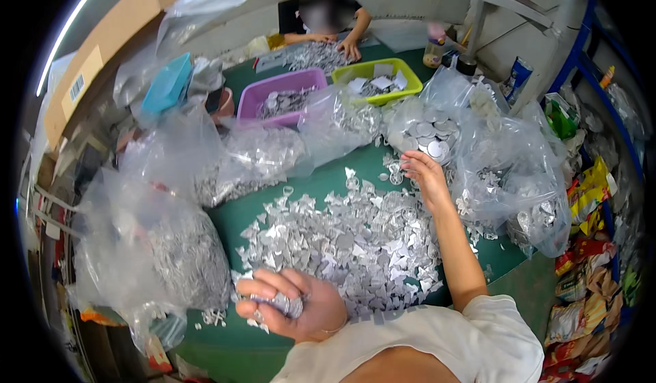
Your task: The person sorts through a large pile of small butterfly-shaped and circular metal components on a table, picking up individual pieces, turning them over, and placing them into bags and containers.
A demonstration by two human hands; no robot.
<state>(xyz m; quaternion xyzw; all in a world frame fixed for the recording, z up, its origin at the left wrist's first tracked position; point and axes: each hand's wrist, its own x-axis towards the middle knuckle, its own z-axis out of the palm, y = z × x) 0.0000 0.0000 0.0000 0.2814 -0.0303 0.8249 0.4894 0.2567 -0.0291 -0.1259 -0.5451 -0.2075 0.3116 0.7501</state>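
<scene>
In the head view, the left hand (290, 308) was curled around a handful of small, shiny silver-grey pieces (287, 306), its fingers bent over them, above the near side of the green tabletop (229, 345). The right hand (427, 178) was held with its fingers loosely extended and slightly bent, just beside a clear plastic bag of round silver discs (432, 137) toward the far right of the tabletop; whether its fingertips touched the bag or any loose piece could not be told.

Between and below the hands, a broad heap of flat, irregular silver-grey pieces (342, 239) spread over the middle of the tabletop to its near edge. A bulging clear plastic bag of thin grey pieces (191, 260) stood at the left edge. Toward the far edge were a purple rectangular plastic bin (247, 99) and a lime-green rectangular plastic bin (415, 86), both holding pieces; beyond them, a co-worker's hands (350, 48) lay at a smaller grey pile (316, 56).

A white barcode label (77, 88) was stuck on a brown cardboard box (109, 48) beyond the left edge. Off the right edge, a yellow printed plastic packet (591, 185) carried markings too small to make out.
</scene>
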